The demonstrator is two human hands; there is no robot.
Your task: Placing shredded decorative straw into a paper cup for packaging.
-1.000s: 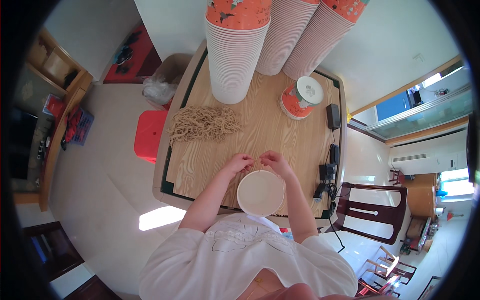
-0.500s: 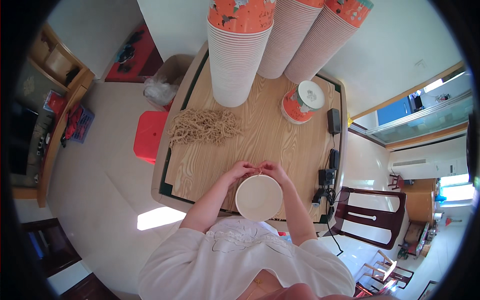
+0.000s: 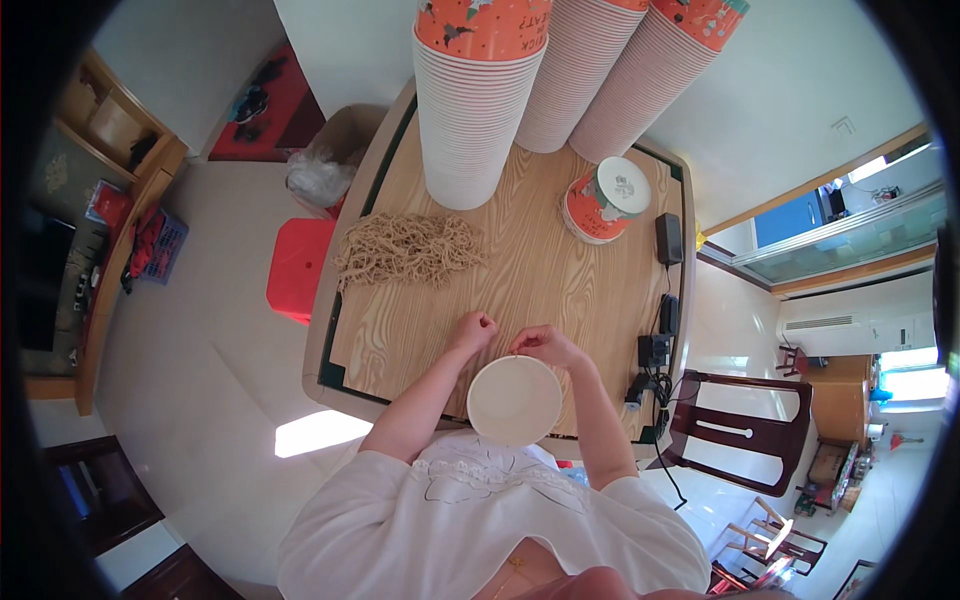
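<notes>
A white-lined paper bucket (image 3: 513,401) is at the table's near edge, its round mouth facing up. My right hand (image 3: 548,346) pinches at its far rim, fingers closed; a small bit of cord seems to be at that spot, too small to be sure. Just left of the rim and apart from it, my left hand (image 3: 474,331) is closed with curled fingers; whether anything is inside them is hidden. Beyond my hands, to the left, lies a loose tangle of tan twine (image 3: 410,250).
A tall stack of paper buckets (image 3: 470,130) stands at the back, with two more stacks beside it. Two orange buckets (image 3: 608,205) sit to their right. Black power adapters and cables (image 3: 655,352) line the right edge. A red stool (image 3: 300,265) is left of the table, a dark chair (image 3: 745,435) right.
My left hand has come away from the bucket's far rim, slightly left and outward, its fingers curling. My right hand stays at the rim. The bucket has shifted very little.
</notes>
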